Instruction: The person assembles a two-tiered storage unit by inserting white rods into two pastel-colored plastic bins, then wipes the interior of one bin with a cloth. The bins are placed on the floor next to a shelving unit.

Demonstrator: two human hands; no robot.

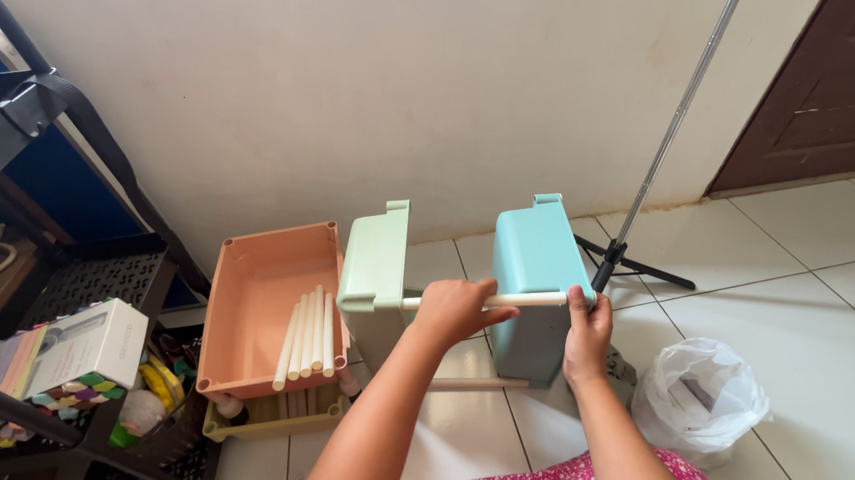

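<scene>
The rod (512, 300) lay crosswise between the hands, spanning the green tray (378, 274) and blue tray (536, 283). The left hand (458, 310) gripped its middle; the right hand (587, 334) pinched its right end.

Pastel trays by the hands

Mint-green tray (378, 274) beside left hand (458, 310); sky-blue tray (534, 263) above right hand (587, 334); cream rod (527, 300) between.
</scene>
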